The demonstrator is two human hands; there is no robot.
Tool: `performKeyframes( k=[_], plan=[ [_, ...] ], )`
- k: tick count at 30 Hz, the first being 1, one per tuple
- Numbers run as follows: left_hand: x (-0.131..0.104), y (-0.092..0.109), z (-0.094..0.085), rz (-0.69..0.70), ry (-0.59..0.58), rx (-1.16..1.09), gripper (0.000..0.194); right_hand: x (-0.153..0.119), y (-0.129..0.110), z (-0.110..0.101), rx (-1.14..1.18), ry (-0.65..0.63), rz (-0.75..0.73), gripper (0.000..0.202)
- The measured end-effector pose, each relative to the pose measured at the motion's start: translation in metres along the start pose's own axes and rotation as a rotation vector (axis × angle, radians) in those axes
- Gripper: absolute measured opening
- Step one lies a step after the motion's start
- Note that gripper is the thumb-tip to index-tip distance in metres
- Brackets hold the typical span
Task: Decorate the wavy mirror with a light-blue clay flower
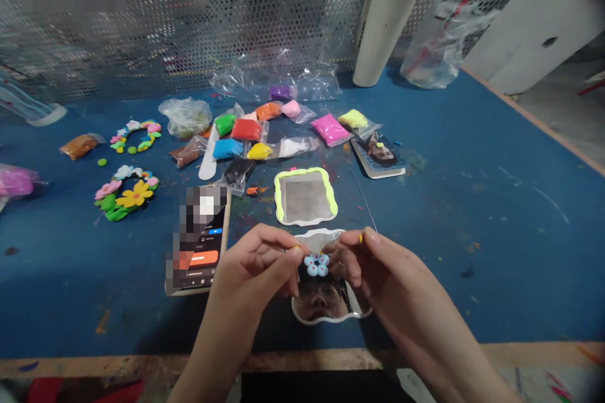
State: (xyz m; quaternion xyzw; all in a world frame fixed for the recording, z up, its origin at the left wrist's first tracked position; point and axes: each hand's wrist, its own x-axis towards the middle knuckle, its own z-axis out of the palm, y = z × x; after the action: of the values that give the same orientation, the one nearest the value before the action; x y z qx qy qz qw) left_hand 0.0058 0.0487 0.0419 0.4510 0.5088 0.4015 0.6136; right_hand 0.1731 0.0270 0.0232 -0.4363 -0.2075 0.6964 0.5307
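Thumb and forefinger of my right hand (378, 258) pinch a tiny piece of yellow clay (361, 238). My left hand (265, 264) is closed in a pinch too; a speck of yellow shows at its fingertips, mostly hidden. Both hands hover over a wavy-edged mirror (302, 315) lying near the table's front edge. On the mirror, between the hands, sits a light blue clay flower (316, 264) with small red marks on its petals. Behind it lies a second wavy mirror (307, 198), its frame partly covered in yellow-green clay.
A phone (220, 227) lies left of my hands. Several clay packets (246, 130) and a white stick (208, 164) spread across the middle. Two decorated clay rings (135, 195) lie left. A tumbler (390, 25) and a bagged cup (435, 50) stand back right. A thin needle-like tool (365, 201) lies right of the mirrors.
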Motion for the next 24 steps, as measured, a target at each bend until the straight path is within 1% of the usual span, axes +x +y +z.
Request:
performKeyframes(
  k=[3,5,8,12,14,19,22,24],
  plan=[
    [0.002,-0.001,-0.001,0.053,0.051,0.076,0.003,0.0,-0.001,0.0,0.039,-0.005,0.03,0.028],
    [0.003,-0.001,-0.002,0.112,0.076,0.163,0.008,-0.001,-0.004,0.001,0.07,0.025,0.065,0.03],
    [0.003,-0.001,-0.003,0.184,0.073,0.317,0.01,-0.002,-0.009,0.0,0.085,0.07,0.105,0.032],
    [0.002,-0.002,-0.003,0.247,0.081,0.461,0.011,-0.005,-0.013,-0.006,0.039,0.076,0.069,0.033],
    [0.0,-0.002,-0.001,0.262,0.057,0.502,0.011,-0.006,-0.014,-0.011,0.017,0.086,0.039,0.033],
    [-0.003,-0.004,0.002,0.304,-0.061,0.515,0.017,-0.009,-0.014,-0.02,0.013,0.144,0.012,0.033],
    [-0.003,-0.002,0.002,0.292,-0.089,0.533,0.021,-0.009,-0.013,-0.021,0.012,0.144,0.006,0.033],
    [-0.002,-0.001,0.002,0.266,-0.091,0.586,0.025,-0.01,-0.013,-0.02,0.017,0.125,0.012,0.033]
  ],
)
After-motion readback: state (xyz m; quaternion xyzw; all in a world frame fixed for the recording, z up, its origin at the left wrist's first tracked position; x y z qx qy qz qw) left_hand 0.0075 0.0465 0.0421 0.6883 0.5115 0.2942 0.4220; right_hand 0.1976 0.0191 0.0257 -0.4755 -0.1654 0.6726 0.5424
